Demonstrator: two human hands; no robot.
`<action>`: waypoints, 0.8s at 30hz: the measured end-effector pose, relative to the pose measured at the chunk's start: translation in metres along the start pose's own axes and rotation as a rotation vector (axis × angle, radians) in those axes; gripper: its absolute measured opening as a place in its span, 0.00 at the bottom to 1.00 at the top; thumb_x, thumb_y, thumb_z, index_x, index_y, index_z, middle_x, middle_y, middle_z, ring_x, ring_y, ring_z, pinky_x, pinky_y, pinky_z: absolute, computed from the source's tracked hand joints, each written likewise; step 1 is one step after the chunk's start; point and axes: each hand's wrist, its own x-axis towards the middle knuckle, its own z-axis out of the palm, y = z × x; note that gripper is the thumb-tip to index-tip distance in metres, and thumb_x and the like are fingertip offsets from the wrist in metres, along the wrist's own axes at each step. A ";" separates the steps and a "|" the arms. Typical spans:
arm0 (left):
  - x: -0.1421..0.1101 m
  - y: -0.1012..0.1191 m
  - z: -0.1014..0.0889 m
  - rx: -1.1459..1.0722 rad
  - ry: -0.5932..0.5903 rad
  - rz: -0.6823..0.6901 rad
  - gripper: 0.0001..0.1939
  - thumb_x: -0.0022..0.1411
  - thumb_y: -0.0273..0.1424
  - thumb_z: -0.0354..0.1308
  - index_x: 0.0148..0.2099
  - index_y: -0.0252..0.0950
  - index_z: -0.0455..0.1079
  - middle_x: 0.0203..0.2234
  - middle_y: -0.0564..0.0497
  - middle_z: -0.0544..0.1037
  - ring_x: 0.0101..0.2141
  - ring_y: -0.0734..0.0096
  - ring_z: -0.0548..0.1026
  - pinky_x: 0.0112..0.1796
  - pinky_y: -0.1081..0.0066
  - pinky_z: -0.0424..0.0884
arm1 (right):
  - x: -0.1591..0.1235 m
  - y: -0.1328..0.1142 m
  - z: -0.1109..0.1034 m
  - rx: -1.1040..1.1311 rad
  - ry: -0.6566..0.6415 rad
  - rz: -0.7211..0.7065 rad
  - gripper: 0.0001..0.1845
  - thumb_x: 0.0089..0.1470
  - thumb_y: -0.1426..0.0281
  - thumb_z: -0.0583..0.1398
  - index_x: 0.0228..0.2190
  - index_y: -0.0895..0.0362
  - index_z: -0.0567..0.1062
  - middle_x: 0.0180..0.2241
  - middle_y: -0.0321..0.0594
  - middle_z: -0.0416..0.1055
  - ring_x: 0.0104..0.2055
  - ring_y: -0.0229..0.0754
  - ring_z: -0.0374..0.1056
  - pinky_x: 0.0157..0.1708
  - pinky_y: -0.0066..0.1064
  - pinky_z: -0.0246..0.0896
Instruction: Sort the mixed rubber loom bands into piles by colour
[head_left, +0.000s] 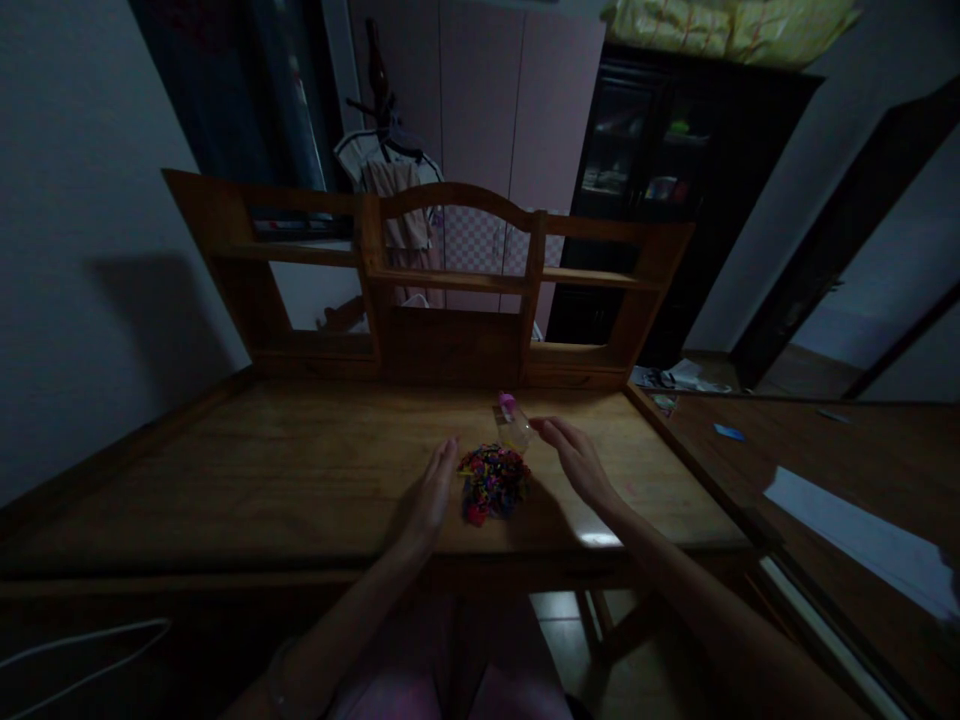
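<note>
While a multicoloured heap of small pieces (493,485) lies on the yellow-brown wooden desk (315,450), the empty left hand (433,490) extends at its nine o'clock; the unclenched right hand (579,460), at two, adjoins a clear pink-topped bottle (515,432), contact unclear; a pale-pink wardrobe (480,110) stands at twelve.

Head-high view (forward and down) over desk (315,460)

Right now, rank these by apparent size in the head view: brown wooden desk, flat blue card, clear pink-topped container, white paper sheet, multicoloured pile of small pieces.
Largest to smallest:
1. Brown wooden desk
2. White paper sheet
3. Multicoloured pile of small pieces
4. Clear pink-topped container
5. Flat blue card
</note>
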 end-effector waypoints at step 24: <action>0.110 0.027 0.013 0.178 -0.557 0.078 0.18 0.60 0.45 0.54 0.39 0.37 0.77 0.39 0.42 0.78 0.42 0.58 0.75 0.37 0.65 0.73 | 0.073 0.045 -0.001 -0.188 -0.046 -0.273 0.12 0.59 0.65 0.56 0.39 0.55 0.77 0.39 0.43 0.74 0.41 0.44 0.69 0.42 0.34 0.63</action>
